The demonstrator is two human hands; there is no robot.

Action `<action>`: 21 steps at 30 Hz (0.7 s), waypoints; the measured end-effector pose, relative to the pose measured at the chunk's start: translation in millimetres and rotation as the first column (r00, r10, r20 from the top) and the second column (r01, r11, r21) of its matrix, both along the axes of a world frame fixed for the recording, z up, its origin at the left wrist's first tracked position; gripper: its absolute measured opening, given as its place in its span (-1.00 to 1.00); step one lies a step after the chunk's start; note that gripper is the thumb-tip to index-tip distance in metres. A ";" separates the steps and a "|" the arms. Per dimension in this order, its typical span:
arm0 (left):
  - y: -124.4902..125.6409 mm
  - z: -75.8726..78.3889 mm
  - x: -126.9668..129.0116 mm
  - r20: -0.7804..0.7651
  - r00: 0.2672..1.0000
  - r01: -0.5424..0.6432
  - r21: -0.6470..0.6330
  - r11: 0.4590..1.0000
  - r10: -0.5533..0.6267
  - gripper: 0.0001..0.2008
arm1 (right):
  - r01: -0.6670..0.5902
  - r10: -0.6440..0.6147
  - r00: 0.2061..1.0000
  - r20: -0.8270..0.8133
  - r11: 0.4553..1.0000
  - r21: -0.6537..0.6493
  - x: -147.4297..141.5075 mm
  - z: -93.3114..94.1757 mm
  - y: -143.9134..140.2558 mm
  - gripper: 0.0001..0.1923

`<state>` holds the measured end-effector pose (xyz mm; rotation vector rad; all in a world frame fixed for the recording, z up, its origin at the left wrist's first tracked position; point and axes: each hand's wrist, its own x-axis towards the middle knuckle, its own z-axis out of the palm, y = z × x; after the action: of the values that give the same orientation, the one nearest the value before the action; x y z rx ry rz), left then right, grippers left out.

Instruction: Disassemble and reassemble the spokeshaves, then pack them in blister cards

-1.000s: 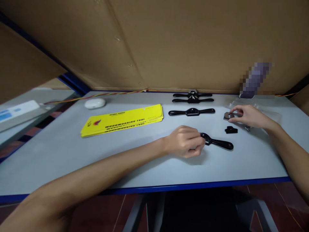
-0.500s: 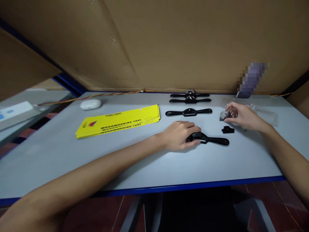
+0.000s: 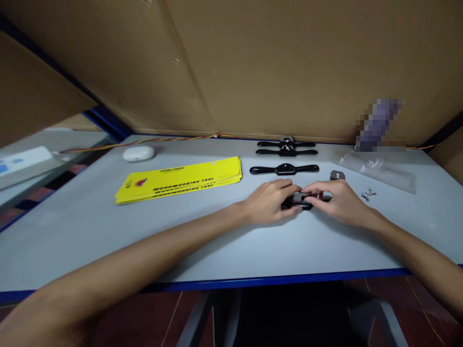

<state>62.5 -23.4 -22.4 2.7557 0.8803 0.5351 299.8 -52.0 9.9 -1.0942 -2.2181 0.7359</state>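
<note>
My left hand (image 3: 271,202) is closed around the left handle and body of a black spokeshave (image 3: 306,208) lying on the table. My right hand (image 3: 336,200) pinches a small grey metal blade (image 3: 299,197) at the spokeshave's middle, and it covers most of the right handle. Just behind my right hand lies another grey blade (image 3: 337,175) with a slot in it. A few silver screws (image 3: 369,193) rest on the table to its right. Farther back is another black spokeshave body (image 3: 285,168).
Two spokeshaves with metal parts on them (image 3: 287,150) lie by the back panel. Yellow printed cards (image 3: 177,180) are stacked at left, near a white earbud case (image 3: 138,153). Clear plastic bags (image 3: 394,176) lie at right, before a pixelated purple object (image 3: 378,125).
My right hand has moved left and toward me, bringing a blade onto the spokeshave. The small black cap piece is now out of sight. My left hand stays in place.
</note>
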 end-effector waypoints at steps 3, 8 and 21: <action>-0.3 -0.2 0.1 0.008 1.000 -0.007 -0.009 1.000 0.007 -0.63 | -0.007 0.005 0.999 0.037 0.998 0.058 -0.8 -4.2 2.3 -0.78; -1.0 1.5 -0.7 0.013 1.000 0.006 -0.024 1.000 -0.005 -0.56 | 0.006 -0.055 0.982 0.180 0.966 0.260 19.7 6.8 12.5 -0.73; 1.1 -1.2 -2.8 0.016 1.000 0.011 0.000 1.000 -0.011 -0.52 | 0.279 -0.163 0.759 0.631 0.956 -0.088 112.6 43.1 29.8 -0.63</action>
<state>59.7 -22.3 -23.7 2.7507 0.8611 0.5544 412.4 -22.2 53.0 -1.8789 -2.5018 0.5180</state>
